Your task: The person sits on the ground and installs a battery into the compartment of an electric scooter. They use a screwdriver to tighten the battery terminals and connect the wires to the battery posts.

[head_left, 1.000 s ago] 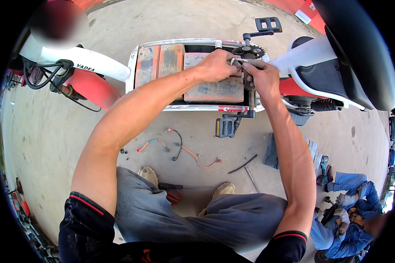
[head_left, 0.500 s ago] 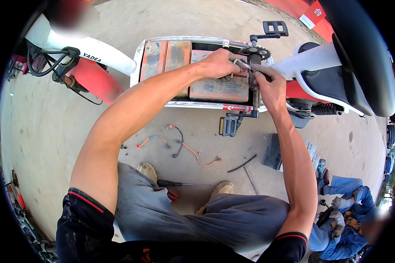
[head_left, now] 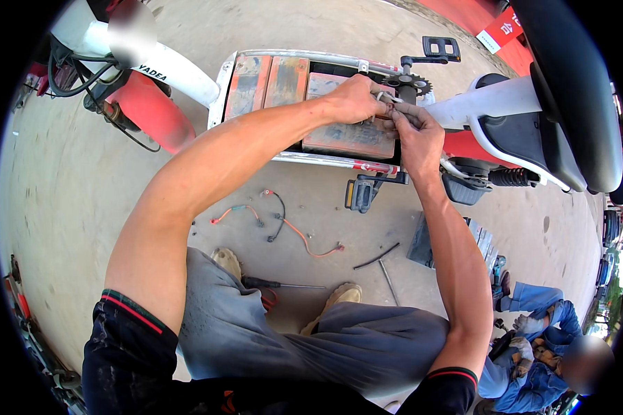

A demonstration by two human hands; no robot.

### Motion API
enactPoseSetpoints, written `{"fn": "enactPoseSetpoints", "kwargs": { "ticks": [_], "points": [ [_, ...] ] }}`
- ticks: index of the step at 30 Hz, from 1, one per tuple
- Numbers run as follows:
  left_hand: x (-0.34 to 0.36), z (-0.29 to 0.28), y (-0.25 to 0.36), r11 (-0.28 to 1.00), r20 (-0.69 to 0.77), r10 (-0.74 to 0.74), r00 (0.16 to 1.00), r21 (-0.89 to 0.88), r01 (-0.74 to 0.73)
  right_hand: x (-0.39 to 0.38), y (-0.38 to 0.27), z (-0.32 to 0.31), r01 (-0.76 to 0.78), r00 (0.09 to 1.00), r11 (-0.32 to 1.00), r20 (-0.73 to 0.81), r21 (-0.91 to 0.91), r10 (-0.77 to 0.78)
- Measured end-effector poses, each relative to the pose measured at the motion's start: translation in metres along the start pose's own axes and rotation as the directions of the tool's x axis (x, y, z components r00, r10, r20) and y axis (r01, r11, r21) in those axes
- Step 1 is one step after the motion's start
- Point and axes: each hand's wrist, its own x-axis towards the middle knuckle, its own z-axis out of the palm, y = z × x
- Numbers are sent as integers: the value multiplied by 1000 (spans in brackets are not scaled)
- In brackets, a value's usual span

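Left hand [head_left: 356, 100] and right hand [head_left: 420, 130] pinch a thin pale strip [head_left: 394, 99], probably light and bendable, better held near its ends

Left hand [head_left: 358, 100] and right hand [head_left: 419, 131] crowd together over the rightmost battery [head_left: 348, 142], with the chainring [head_left: 426, 84] close behind. The gap beneath their fingers is mostly hidden and looks tight. A hand could reach the two left batteries [head_left: 284, 83] from the far side; the left forearm [head_left: 249, 135] bars the near one. Below the frame [head_left: 311, 160], a pedal [head_left: 361, 196] juts out, while passage runs above wires [head_left: 304, 238] lying on the floor [head_left: 152, 200].
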Motion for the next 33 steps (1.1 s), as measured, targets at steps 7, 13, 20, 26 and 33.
{"fn": "enactPoseSetpoints", "kwargs": {
  "ticks": [7, 13, 20, 26, 33],
  "points": [
    [3, 10, -17, 991, -71, 82, 994, -96, -88, 6, 5, 3, -35, 999, 997, -1, 73, 35],
    [2, 12, -16, 992, -52, 52, 997, -114, -58, 5, 8, 3, -45, 998, 993, -38, 109, 49],
    [0, 11, -17, 981, -29, 71, 997, -177, -75, 6, 6, 5, -38, 999, 998, -19, 56, 40],
    [-2, 15, -16, 978, -71, 94, 993, -179, -105, 4, -2, 8, -90, 995, 994, -43, 55, 92],
    [-3, 14, -15, 992, -88, 116, 989, -41, -120, 4, -3, 7, -78, 993, 997, -93, -8, 76]
  ]
}}
